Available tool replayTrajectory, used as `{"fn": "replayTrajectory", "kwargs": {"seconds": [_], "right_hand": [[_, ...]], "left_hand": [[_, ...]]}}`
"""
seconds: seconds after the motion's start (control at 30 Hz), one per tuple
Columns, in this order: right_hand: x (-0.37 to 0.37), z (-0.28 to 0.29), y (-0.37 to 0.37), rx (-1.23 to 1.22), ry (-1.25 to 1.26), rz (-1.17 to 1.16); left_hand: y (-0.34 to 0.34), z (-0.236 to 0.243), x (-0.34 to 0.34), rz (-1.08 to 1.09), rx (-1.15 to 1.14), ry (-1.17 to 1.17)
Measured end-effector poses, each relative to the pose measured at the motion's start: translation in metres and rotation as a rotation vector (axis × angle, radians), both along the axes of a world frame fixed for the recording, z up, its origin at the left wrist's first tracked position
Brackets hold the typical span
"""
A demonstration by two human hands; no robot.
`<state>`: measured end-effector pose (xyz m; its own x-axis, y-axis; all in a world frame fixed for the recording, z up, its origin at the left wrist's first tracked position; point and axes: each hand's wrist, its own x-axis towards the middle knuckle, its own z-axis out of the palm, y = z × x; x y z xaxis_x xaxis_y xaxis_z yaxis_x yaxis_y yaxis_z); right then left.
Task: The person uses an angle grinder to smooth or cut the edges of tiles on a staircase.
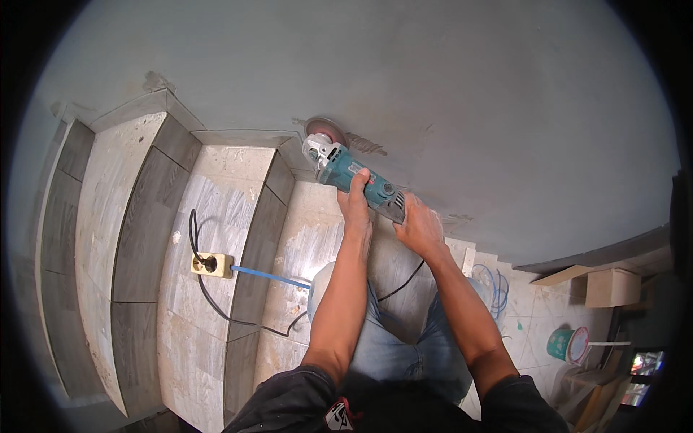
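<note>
A teal angle grinder [367, 184] lies slantwise between my hands, its silver head at the upper left. Its reddish-brown disc [326, 130] is up against the grey wall [462, 94], by the tile skirting at the stair corner. My left hand [355, 207] is closed round the front of the grinder's body, thumb on top. Farther back, my right hand [421, 225] wraps the rear end of the grip and looks dusty. Whether the disc is spinning, I cannot tell. Dark scuffed patches mark the wall beside the disc.
Wood-look tiled stairs [206, 180] rise to the left, dusty on top. A cream socket block [211, 264] with a black plug sits on one step; its blue cable [271, 276] runs toward my legs. At right are a cardboard box [613, 288] and a teal bucket [560, 344].
</note>
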<state>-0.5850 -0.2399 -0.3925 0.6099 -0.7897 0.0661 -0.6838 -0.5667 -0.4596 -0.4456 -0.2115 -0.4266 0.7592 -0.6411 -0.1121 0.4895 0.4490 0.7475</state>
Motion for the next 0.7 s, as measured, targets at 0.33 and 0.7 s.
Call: {"fn": "replayTrajectory", "kwargs": {"seconds": [0.33, 0.7], "right_hand": [[-0.033, -0.024, -0.001, 0.027, -0.031, -0.034], [-0.017, -0.011, 0.000, 0.057, -0.029, -0.033]], "left_hand": [[0.002, -0.003, -0.033, -0.069, 0.087, -0.026], [0.002, 0.000, -0.016, -0.054, 0.075, -0.018]]}}
